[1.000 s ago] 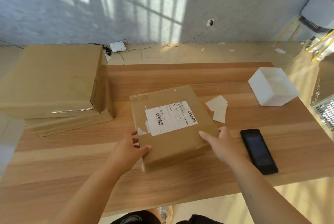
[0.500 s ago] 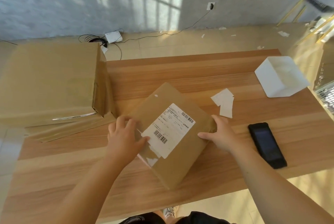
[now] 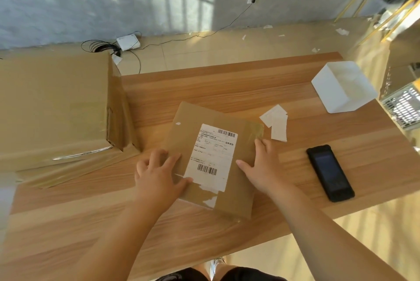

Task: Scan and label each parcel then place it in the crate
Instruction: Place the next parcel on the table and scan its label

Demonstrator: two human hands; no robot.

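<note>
A flat cardboard parcel [image 3: 189,125] lies on the wooden surface [image 3: 204,90], its shipping label [image 3: 213,155] facing up. The left grip [image 3: 156,174] rests on the parcel's left edge, fingers spread and loosely bent, thumb touching the label's lower corner, clasping nothing. The right grip [image 3: 263,165] presses flat on the parcel's right side, fingers straight. A black handheld scanner [image 3: 329,173] lies to the right; the crate [image 3: 403,108] stands past the surface's right edge.
</note>
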